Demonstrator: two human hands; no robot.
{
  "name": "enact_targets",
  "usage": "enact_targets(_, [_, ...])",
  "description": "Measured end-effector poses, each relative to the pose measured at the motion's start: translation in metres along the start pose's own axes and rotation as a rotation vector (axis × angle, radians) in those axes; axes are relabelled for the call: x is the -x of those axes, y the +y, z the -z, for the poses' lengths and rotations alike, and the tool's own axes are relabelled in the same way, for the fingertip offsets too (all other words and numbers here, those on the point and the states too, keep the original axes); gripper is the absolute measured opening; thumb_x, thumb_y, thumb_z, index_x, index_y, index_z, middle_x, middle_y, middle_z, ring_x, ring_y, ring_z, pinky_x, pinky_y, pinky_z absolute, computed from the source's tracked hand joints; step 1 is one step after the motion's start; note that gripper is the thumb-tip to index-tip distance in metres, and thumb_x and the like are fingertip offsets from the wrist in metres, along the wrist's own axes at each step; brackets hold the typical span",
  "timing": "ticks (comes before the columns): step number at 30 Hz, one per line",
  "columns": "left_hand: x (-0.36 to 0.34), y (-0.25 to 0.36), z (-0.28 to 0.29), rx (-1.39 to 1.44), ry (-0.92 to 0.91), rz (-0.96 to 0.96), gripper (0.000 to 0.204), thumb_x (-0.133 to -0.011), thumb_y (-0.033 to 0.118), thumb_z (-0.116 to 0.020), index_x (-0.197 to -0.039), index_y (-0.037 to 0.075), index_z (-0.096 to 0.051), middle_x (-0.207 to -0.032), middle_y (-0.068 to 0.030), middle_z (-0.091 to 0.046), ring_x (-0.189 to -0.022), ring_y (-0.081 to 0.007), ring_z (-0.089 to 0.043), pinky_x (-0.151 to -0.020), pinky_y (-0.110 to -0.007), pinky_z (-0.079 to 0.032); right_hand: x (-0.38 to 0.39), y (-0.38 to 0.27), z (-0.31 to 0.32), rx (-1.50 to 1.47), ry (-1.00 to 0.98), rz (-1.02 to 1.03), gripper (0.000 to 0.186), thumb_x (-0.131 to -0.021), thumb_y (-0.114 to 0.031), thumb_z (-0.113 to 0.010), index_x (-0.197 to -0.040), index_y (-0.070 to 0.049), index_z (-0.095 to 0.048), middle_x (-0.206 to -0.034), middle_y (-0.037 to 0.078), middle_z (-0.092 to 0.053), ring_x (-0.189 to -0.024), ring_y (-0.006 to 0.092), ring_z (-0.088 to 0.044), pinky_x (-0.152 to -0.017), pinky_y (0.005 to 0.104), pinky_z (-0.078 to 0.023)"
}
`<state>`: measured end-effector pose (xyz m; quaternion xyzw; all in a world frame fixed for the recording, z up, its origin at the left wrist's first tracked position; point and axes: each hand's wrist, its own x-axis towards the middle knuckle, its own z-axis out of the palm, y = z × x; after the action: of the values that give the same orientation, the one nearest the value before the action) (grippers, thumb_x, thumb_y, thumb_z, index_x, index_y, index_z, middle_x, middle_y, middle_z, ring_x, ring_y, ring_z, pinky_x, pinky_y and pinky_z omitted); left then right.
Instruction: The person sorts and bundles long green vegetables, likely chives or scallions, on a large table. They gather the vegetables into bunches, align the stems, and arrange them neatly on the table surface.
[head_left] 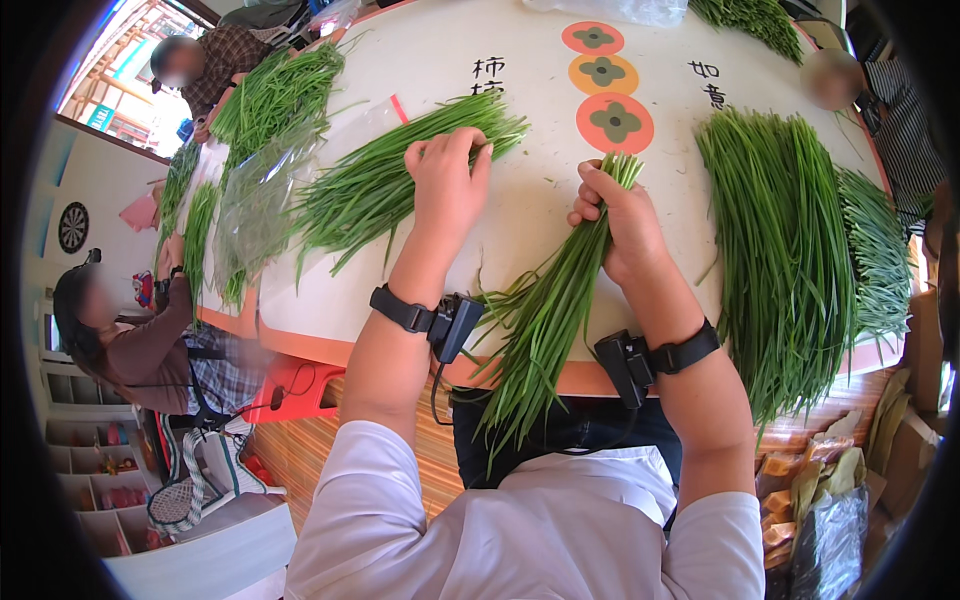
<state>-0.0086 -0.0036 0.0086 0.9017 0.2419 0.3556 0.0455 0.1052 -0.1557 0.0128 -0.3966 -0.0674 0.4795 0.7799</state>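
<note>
My right hand [622,220] is closed around a bunch of garlic chives [550,305]. The pale cut ends stick up above the fist, and the green leaves hang down past the table's near edge. My left hand [448,180] is over a loose pile of garlic chives [365,185] on the left. Its fingers are curled and pinched together at stalks near the pile's right end; the fingertips are partly hidden. On the right lies a large, neatly aligned stack of garlic chives [775,240], its leaves hanging over the near edge.
A clear plastic bag [265,200] lies left of the loose pile. More chives [285,90] lie beyond it, and others [875,250] at the far right. People [130,340] sit or stand around the table [540,130]. A red stool [295,390] stands below its left edge.
</note>
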Motion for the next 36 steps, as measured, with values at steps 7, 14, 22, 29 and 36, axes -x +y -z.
enact_targets(7, [0.005,0.040,0.008,0.511,-0.041,0.033,0.013,-0.078,0.004,-0.060,-0.088,0.002,-0.052,-0.075,-0.0120,-0.058,-0.062,-0.0263,-0.057,-0.052,-0.031,-0.044,0.002,0.002,-0.003,0.107,-0.095,0.067,0.024,-0.077,-0.021,-0.067,-0.085,-0.006,-0.049,-0.061,-0.002,-0.042,-0.054,0.0086,-0.042,-0.055,0.0250,-0.041])
enact_targets(14, [0.017,0.064,0.005,0.674,-0.190,0.018,0.014,-0.077,0.001,-0.058,-0.090,0.001,-0.052,-0.077,-0.0121,-0.060,-0.070,-0.0275,-0.059,-0.060,-0.034,-0.046,0.004,0.003,-0.003,0.118,-0.127,0.111,0.017,-0.080,-0.017,-0.063,-0.084,-0.006,-0.052,-0.061,-0.002,-0.044,-0.057,0.0082,-0.043,-0.056,0.0232,-0.039])
enact_targets(22, [0.018,0.071,0.013,0.541,-0.259,-0.026,0.017,-0.078,0.003,-0.056,-0.095,0.000,-0.052,-0.076,-0.0143,-0.060,-0.070,-0.0318,-0.058,-0.060,-0.036,-0.046,0.001,0.006,-0.001,0.093,0.028,0.110,0.013,-0.083,-0.015,-0.056,-0.087,-0.004,-0.049,-0.067,0.002,-0.049,-0.061,0.0111,-0.048,-0.057,0.0244,-0.039])
enact_targets(29, [0.011,0.044,0.021,0.332,-0.684,0.076,0.025,-0.070,0.005,-0.057,-0.095,0.003,-0.058,-0.066,-0.0154,-0.057,-0.060,-0.0267,-0.056,-0.056,-0.031,-0.043,0.000,-0.002,0.000,-0.037,0.078,0.033,0.008,-0.085,-0.010,-0.049,-0.087,-0.002,-0.046,-0.072,0.006,-0.050,-0.064,0.0166,-0.052,-0.059,0.0311,-0.044])
enact_targets(36, [-0.004,-0.012,0.039,-0.182,-0.709,0.293,0.020,-0.065,0.009,-0.060,-0.085,0.005,-0.062,-0.082,-0.0132,-0.062,-0.077,-0.0291,-0.059,-0.067,-0.036,-0.045,-0.012,-0.015,0.020,-0.246,0.175,0.133,0.005,-0.085,-0.009,-0.047,-0.085,-0.004,-0.045,-0.068,0.002,-0.044,-0.058,0.0129,-0.043,-0.056,0.0309,-0.043])
